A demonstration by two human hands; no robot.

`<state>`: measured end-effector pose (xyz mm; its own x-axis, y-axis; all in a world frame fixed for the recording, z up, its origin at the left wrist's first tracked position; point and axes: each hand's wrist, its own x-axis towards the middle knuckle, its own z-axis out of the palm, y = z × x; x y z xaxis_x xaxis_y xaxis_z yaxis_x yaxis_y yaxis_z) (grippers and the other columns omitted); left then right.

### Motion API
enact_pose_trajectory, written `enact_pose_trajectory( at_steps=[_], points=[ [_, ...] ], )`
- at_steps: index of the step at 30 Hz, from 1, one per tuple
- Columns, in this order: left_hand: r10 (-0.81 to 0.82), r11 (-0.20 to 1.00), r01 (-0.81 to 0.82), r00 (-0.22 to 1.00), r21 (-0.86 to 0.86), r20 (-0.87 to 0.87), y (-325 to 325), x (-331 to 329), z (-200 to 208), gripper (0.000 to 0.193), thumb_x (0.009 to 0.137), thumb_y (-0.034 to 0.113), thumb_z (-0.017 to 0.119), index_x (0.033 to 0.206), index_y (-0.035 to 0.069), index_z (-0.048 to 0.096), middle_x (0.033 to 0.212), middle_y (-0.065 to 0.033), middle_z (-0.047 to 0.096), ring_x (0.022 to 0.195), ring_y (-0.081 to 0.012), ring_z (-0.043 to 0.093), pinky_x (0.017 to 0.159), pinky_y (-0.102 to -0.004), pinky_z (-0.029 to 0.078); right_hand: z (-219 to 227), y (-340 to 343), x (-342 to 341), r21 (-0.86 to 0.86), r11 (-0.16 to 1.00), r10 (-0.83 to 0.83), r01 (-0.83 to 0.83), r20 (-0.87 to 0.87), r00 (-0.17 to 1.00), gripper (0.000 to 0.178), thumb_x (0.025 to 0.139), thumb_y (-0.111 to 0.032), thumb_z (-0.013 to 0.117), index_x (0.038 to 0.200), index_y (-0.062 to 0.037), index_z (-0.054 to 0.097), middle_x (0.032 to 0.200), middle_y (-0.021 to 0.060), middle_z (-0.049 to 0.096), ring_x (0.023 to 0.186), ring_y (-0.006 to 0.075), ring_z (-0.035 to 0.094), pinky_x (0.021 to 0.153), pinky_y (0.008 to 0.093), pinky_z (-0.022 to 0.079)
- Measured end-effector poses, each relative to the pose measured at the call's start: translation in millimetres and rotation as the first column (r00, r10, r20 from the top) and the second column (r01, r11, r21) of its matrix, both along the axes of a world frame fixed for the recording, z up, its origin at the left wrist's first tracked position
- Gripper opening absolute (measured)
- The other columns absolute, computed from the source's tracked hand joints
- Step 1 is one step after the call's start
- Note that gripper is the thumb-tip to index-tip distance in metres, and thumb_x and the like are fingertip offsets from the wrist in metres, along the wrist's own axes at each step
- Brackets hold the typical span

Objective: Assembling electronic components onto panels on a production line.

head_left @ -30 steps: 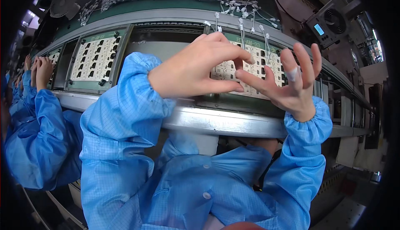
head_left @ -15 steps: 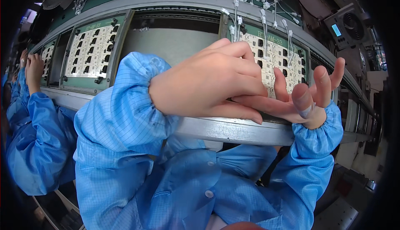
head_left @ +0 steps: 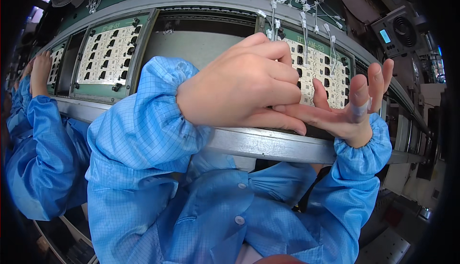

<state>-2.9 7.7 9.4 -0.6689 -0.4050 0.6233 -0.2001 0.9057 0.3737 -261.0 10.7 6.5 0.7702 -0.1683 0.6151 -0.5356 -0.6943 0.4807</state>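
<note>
My left hand (head_left: 242,84) is closed, its fingers curled inward above the near rail. What those fingers hold, if anything, is hidden. My right hand (head_left: 350,108) is turned partly palm up, with several fingers stretched and spread apart; a wrap of translucent tape circles one of them. One extended digit of the right hand reaches to the left hand's fingers and touches them. Behind both hands lies a green fixture (head_left: 353,70) carrying a pale panel of circuit boards (head_left: 316,67) with rows of black parts. White-plugged wire leads (head_left: 305,24) hang over its far edge.
A second fixture with a board panel (head_left: 108,56) sits to the left. The metal rail (head_left: 268,144) runs along the near side. More wire leads lie on the green far shelf. A grey box with a lit display (head_left: 385,36) stands right. A co-worker's hand (head_left: 41,72) is far left.
My hands keep nearly the same pose and contact, with a slight shift of the left fingers and the right hand's spread fingers. The co-worker's hand has moved slightly up in the picture.
</note>
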Motion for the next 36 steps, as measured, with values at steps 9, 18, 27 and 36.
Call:
enact_pose_trajectory(
  at_steps=[9,18,27,36],
  points=[
    [0.104,0.987,-0.103,0.995,-0.12,0.007,6,4,8,0.044,0.082,0.05,0.075,0.06,0.014,0.064,0.062,0.0035,0.059,0.075,-0.0183,0.054,0.075,-0.0354,0.039,16,-1,23,0.194,0.975,0.103,-0.111,0.053,0.993,0.056,0.075,-0.004,0.076,0.107,-0.0494,0.075,0.158,0.0181,0.031,0.141,0.0438,0.032,0.117,0.0562,0.027],
    [0.275,0.958,-0.273,0.961,0.089,-0.011,6,10,19,0.026,0.076,0.027,0.084,0.077,0.011,0.064,0.073,0.0012,0.058,0.079,-0.0179,0.054,0.08,-0.0346,0.033,23,-14,10,0.475,0.86,0.016,-0.185,0.338,0.941,0.056,0.07,-0.004,0.065,0.115,-0.036,0.077,0.16,0.0259,0.027,0.146,0.0418,0.026,0.119,0.0503,0.023],
    [0.06,0.842,0.099,0.96,0.53,-0.275,9,2,10,0.031,0.082,0.018,0.08,0.101,0.007,0.059,0.1,-0.0005,0.058,0.091,-0.0128,0.051,0.083,-0.0283,0.038,25,-4,18,0.514,0.828,0.086,-0.224,0.277,0.957,0.05,0.068,-0.011,0.072,0.112,-0.035,0.078,0.162,0.0224,0.026,0.146,0.0433,0.027,0.119,0.0519,0.024],
    [0.006,0.699,0.155,0.975,0.699,-0.222,9,8,8,0.026,0.086,0.011,0.077,0.102,0.007,0.057,0.097,0.0015,0.054,0.09,-0.0087,0.048,0.081,-0.0267,0.039,14,-6,21,0.553,0.769,0.132,-0.32,0.353,0.926,0.039,0.071,-0.015,0.075,0.106,-0.0312,0.08,0.162,0.0236,0.024,0.147,0.0449,0.024,0.119,0.0538,0.024]
  ],
)
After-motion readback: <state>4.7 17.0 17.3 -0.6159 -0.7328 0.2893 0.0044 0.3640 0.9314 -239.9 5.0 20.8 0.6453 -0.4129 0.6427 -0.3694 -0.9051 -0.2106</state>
